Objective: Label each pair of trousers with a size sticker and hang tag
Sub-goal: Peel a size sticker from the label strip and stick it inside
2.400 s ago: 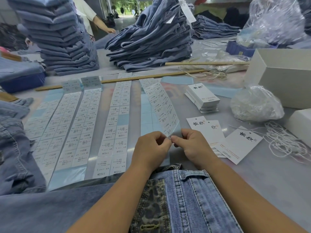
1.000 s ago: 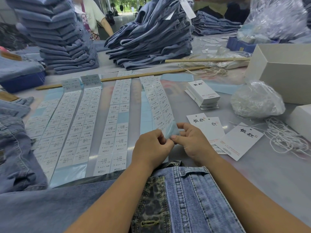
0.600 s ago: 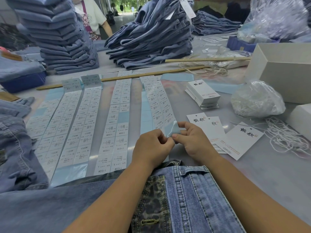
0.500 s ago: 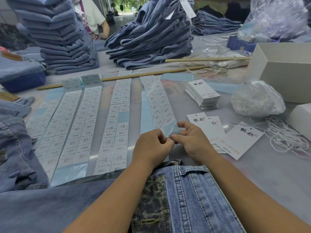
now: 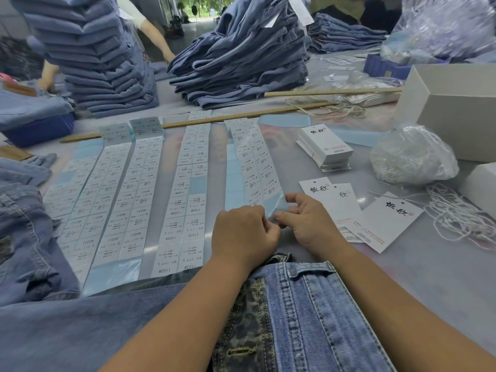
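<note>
Head: both hands (image 5: 279, 228) pinching sticker strip (image 5: 257, 170)

Four long sticker strips (image 5: 193, 189) lie side by side on the tabletop (image 5: 442, 285), running from near to far. Three loose hang tags (image 5: 386, 224) sit right of them, with one stack of hang tags (image 5: 326, 146) farther back. Two tall stacks of folded jeans (image 5: 241, 55) stand at the far side. Two wooden rulers (image 5: 332, 92) lie across the far tabletop. One clear bag of string (image 5: 413, 157) and two white boxes (image 5: 456, 103) sit at right.
</note>
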The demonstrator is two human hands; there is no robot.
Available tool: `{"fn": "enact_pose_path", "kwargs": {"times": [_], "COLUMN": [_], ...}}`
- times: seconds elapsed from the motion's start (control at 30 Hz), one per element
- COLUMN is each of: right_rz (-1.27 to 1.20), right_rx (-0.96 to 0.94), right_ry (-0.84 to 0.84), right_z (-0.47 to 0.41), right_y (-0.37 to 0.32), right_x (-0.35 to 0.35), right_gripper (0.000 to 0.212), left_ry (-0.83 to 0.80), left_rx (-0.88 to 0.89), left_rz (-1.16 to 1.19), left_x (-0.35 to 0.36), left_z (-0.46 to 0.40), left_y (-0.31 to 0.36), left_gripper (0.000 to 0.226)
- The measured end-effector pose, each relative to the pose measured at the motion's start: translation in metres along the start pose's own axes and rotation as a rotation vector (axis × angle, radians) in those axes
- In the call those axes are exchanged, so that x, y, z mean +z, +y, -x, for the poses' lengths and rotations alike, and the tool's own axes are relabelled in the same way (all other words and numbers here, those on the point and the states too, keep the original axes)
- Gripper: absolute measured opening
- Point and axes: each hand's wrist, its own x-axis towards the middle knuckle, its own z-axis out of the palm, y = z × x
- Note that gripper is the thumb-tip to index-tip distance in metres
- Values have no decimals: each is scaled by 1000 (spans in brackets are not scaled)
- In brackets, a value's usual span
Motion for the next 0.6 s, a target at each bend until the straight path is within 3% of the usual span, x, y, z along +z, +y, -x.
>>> {"fn": "enact_pose_path", "kwargs": {"times": [0.47, 0.6], "right_rz": [-4, 27], "right_rx": [-42, -62], "right_ry": [-9, 11], "right_z": [-2, -3], "right_y": [3, 5], "right_x": [0, -1], "right_gripper": [20, 20], "left_ry": [23, -35], "left_rx": [47, -71], "left_rz": [-16, 175], "left_x": [1, 1], "left_z": [0, 0], "left_y": [-1, -3], "left_gripper": [26, 24]}}
